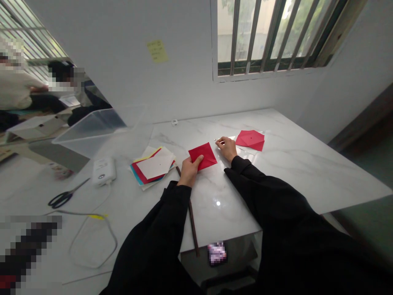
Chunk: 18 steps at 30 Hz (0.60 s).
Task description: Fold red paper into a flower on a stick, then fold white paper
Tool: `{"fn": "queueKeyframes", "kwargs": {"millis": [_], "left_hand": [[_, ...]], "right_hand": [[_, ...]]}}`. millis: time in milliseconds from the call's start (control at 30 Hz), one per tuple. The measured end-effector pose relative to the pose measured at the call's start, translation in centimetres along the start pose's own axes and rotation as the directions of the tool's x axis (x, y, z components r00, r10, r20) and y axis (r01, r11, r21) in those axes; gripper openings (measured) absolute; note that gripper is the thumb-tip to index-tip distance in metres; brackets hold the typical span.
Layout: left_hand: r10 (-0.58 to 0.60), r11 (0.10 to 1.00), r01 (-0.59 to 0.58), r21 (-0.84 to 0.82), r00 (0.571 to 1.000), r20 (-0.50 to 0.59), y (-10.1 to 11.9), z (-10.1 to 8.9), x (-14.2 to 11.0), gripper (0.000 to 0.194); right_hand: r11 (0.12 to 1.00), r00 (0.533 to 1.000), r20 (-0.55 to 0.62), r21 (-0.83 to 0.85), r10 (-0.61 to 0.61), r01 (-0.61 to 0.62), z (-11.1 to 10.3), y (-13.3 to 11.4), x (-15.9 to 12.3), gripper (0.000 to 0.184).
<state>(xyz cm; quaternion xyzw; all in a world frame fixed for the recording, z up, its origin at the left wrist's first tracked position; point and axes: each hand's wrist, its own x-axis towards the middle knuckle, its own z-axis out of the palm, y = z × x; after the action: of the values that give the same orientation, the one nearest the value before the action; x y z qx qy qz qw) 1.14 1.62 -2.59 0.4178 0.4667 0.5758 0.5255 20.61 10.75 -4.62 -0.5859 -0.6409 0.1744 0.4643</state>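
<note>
My left hand (pixel 189 169) pinches the near corner of a folded red paper square (pixel 203 155) that rests on the white marble table (pixel 276 172). My right hand (pixel 226 147) lies just right of it, fingers curled and pinched on something small I cannot make out. A second red paper piece (pixel 250 139) lies on a clear plastic sheet beyond my right hand. Both arms wear black sleeves.
A stack of coloured paper sheets (pixel 153 166) lies left of my left hand, with a thin dark stick (pixel 192 217) running toward the table edge. Further left are a white device (pixel 104 171) with a cable, black scissors (pixel 63 198) and a clear plastic bin (pixel 92 131). Other people sit at far left.
</note>
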Motion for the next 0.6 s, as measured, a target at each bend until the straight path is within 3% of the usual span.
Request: {"fn": "queueKeyframes", "kwargs": {"millis": [133,400,600], "left_hand": [[0.003,1.000,-0.003,-0.020,1.000,0.019,-0.2,0.0,0.2,0.054],[0.009,1.000,-0.009,-0.019,1.000,0.013,-0.1,0.0,0.3,0.053],[0.013,1.000,-0.013,-0.019,1.000,0.000,-0.1,0.0,0.3,0.052]], "right_hand": [[0.983,0.999,0.044,0.183,-0.020,0.012,-1.5,0.1,-1.6,0.007],[0.902,0.987,0.117,0.406,0.108,-0.147,-3.7,0.3,-3.5,0.022],[0.694,0.967,0.208,0.675,0.146,-0.250,-3.6,-0.7,-4.0,0.046]]}}
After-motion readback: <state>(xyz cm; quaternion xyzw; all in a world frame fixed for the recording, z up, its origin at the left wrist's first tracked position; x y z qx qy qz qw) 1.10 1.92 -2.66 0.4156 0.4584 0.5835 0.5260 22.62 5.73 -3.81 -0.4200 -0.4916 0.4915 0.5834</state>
